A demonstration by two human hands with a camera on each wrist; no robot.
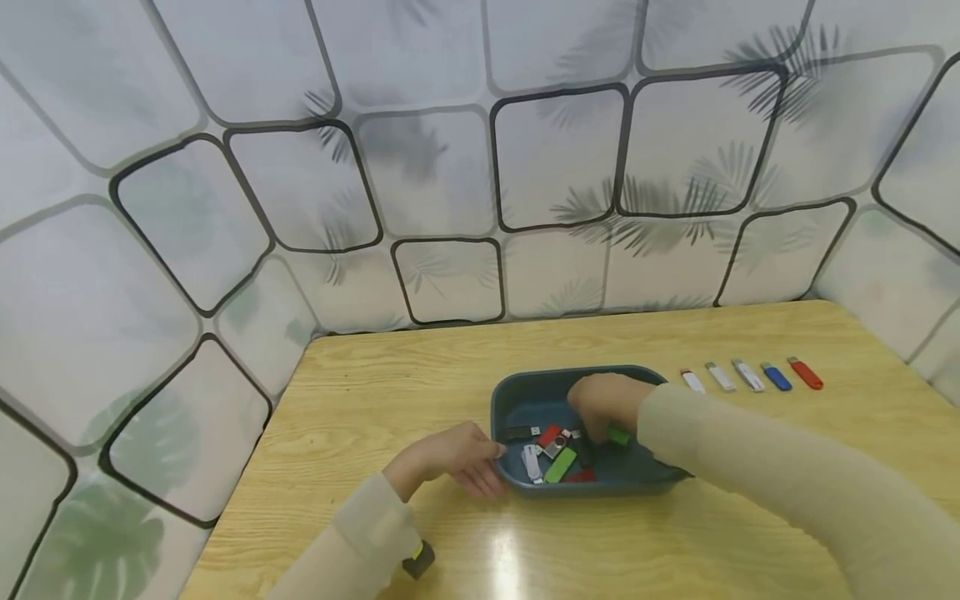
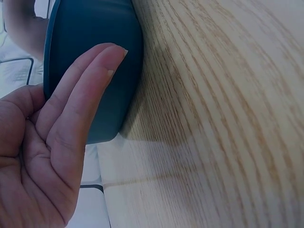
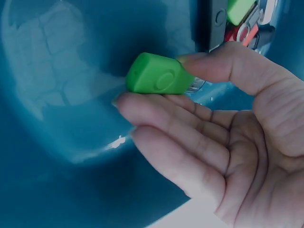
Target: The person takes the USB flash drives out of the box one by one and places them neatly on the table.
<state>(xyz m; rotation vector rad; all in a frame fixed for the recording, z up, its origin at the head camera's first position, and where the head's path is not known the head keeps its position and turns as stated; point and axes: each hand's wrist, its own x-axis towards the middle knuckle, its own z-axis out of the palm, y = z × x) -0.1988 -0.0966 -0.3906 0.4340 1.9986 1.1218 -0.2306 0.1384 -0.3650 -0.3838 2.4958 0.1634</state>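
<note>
In the head view my right hand (image 1: 609,402) reaches down into a dark blue plastic bin (image 1: 577,490). Between thumb and fingers it pinches a green USB stick (image 3: 159,75), whose metal plug points back toward the palm. My left hand (image 1: 467,457) holds the bin's left end, the thumb at the rim and the fingers (image 2: 78,102) lying along the outer wall. Several USB sticks lie loose in the bin's left half, among them a second green one (image 1: 560,465), a white one (image 1: 532,462) and a black one (image 1: 519,432).
To the right behind the bin, several USB sticks stand apart in a row on the wooden table (image 1: 375,383), from a white one (image 1: 692,381) to a blue one (image 1: 776,377) and a red one (image 1: 806,372). Patterned cloth walls (image 1: 427,183) enclose the table's back and sides.
</note>
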